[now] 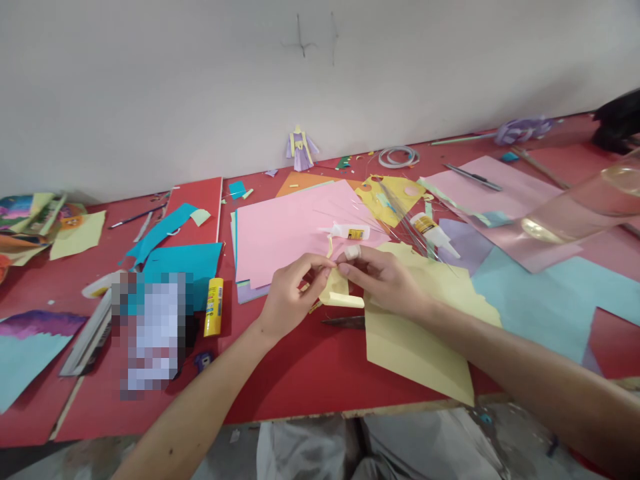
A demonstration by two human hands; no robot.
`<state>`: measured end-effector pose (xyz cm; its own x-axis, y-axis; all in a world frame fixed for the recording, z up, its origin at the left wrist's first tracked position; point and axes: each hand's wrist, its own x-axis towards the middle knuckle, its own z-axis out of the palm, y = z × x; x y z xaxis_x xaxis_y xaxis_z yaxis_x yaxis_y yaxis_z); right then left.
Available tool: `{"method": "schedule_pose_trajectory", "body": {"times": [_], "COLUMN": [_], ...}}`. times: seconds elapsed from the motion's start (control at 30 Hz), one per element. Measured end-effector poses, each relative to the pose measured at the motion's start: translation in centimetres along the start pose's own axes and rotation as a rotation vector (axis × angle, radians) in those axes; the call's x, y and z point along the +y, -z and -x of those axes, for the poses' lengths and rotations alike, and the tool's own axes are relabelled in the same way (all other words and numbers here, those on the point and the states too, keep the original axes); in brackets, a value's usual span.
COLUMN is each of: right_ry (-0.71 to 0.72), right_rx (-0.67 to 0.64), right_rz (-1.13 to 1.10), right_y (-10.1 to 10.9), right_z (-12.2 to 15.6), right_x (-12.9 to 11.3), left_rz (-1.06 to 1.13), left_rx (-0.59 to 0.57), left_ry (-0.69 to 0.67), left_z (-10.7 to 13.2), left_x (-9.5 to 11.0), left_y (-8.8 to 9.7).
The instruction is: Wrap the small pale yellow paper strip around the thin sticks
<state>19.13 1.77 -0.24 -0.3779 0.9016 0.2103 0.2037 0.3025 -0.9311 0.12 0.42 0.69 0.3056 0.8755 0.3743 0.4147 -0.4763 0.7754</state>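
Observation:
My left hand (295, 293) and my right hand (387, 277) meet near the middle of the table, fingertips pinched together. Between them is a small pale yellow paper piece (336, 287), with a curled edge hanging below the fingers. White tape (353, 252) wraps one finger of the right hand. Dark scissor blades (345, 323) show beneath, partly covered by a large pale yellow sheet (420, 347) under my right forearm. Just beyond the fingers, a small glue bottle (350, 231) lies on a pink sheet (285, 233).
Left of my arm are a yellow glue stick (213, 307), blue paper (200, 257) and a blurred-out item (157, 333). A second glue bottle (433, 233) lies beside thin wires. A paper dress figure (301, 148) leans on the wall. A clear cup (585, 200) and cutter (473, 177) are at right.

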Motion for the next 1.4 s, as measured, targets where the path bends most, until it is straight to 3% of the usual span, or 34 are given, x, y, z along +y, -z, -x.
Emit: {"method": "schedule_pose_trajectory", "body": {"times": [0.33,0.57,0.73,1.13,1.4], "right_ry": [-0.003,-0.025,-0.056,0.001,0.072], "right_rx": [-0.07,-0.119,-0.148,-0.1,-0.07], "right_rz": [-0.044,-0.108,-0.046,0.071,0.116], "right_y": [0.13,0.18,0.38,0.27,0.38], "right_z": [-0.05,-0.23,-0.24,-0.15,-0.28], "right_x": [-0.02,0.03,0.0,-0.12,-0.12], "left_rz": [-0.155,-0.523,-0.56,-0.461,-0.46], "left_rx": [-0.019,-0.165,-0.219,-0.156,-0.039], "left_ry": [-0.17,-0.444,-0.435,-0.368,-0.498], "left_z": [0.13,0.1,0.11,0.1,0.16], "left_x": [-0.55,-0.49,-0.48,-0.62,-0.63], "left_y": [0.06,0.26,0.25,0.25,0.16]}}
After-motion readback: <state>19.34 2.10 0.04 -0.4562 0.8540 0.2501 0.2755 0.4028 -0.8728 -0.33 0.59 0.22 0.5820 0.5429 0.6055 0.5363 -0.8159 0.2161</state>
